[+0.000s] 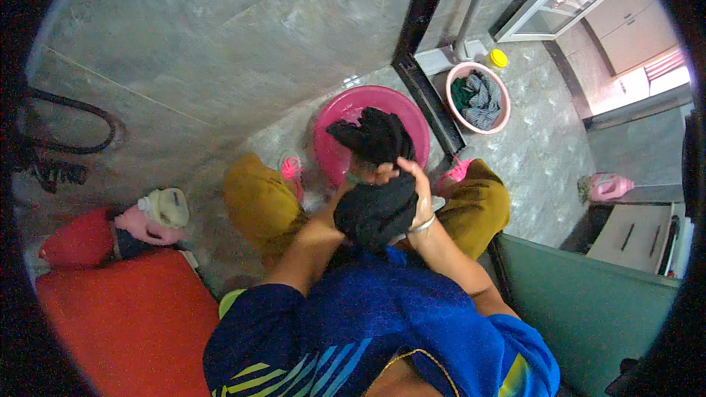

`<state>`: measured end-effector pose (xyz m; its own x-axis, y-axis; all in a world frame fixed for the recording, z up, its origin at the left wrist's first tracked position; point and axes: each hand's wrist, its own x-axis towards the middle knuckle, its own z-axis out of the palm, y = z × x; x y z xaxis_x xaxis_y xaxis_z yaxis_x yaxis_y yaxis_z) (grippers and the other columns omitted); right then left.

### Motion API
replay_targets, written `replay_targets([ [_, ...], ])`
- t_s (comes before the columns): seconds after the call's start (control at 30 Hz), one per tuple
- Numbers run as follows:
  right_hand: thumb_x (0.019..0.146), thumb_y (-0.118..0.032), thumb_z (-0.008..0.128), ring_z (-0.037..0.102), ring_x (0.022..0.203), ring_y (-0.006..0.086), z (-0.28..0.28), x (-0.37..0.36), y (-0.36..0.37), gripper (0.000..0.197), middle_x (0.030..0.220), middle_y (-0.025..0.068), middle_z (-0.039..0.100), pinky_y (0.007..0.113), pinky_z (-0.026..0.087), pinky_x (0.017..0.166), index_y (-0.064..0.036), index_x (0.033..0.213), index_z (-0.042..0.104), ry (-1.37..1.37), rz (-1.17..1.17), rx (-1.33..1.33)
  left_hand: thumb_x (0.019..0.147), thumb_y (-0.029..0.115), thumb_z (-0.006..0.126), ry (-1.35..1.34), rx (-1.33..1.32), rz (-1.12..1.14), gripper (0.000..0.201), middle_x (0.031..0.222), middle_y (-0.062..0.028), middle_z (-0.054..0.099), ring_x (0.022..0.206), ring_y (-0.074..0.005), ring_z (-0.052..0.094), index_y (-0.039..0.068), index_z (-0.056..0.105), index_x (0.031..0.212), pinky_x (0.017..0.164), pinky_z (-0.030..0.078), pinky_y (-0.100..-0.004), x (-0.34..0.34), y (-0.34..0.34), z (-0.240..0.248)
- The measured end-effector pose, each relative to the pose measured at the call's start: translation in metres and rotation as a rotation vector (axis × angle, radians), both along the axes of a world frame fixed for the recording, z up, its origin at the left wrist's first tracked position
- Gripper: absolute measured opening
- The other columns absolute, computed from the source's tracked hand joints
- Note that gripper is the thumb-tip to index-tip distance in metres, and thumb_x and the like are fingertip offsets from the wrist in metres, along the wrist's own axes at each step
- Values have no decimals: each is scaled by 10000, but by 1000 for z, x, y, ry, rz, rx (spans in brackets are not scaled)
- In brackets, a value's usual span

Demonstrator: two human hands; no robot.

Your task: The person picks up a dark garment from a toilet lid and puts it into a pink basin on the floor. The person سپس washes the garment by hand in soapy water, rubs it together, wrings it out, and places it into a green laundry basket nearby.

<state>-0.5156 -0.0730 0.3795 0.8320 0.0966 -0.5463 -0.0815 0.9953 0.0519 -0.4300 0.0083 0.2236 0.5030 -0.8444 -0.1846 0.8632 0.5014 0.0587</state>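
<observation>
A bunched wet-looking black cloth point(375, 213) is held up close to my body, between my two hands. More black cloth point(373, 136) stretches from it into the deep pink basin point(322, 126) on the floor between my feet. My left hand point(362, 177) is closed on the cloth at its far left side, partly hidden behind the fabric. On the right side of the bundle, my right hand point(421, 195) presses and grips it, thumb and fingers bent over its far edge. A bracelet circles my right wrist.
A pale pink basin point(506, 112) with grey and green clothes stands at the far right, beside a yellow-lidded tub point(498, 58). A dark raised sill point(430, 106) runs past the deep pink basin. Pink bottles point(143, 226) and a red surface point(125, 323) lie to my left.
</observation>
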Motion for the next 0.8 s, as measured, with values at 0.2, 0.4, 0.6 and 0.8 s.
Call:
replay_targets([
  [0.2,744,-296,614,491,562,138,-37,-36,-1,287,647,26,510,248,420,544,-42,834,515,237,246,-299,788,115,533,73,121,-51,467,1152,-105,502,1038,-217,502,21,393,1223,895,409,-317,73,-39,-42],
  [0.4,659,-372,714,581,891,284,-60,-11,-53,810,1005,173,587,352,445,801,2,1260,321,-181,752,-1681,681,38,621,-414,661,-20,759,1186,-149,465,1043,-253,496,29,212,1320,885,415,-327,99,-57,-24],
  [0.6,602,-425,739,426,1124,371,-35,28,-66,1246,1191,279,435,348,335,955,-32,1296,-219,-239,1100,-2069,618,38,641,-1507,1460,-290,1031,1221,-280,364,1091,-398,441,224,-42,1368,914,373,-413,104,-68,24],
  [0.8,644,-395,715,401,1158,319,-86,40,-75,1040,1299,200,356,348,323,959,-2,1349,59,-290,820,-1852,615,168,694,-1923,1349,-717,1040,1247,-326,309,1079,-426,437,149,-18,1373,919,367,-393,118,-104,68],
])
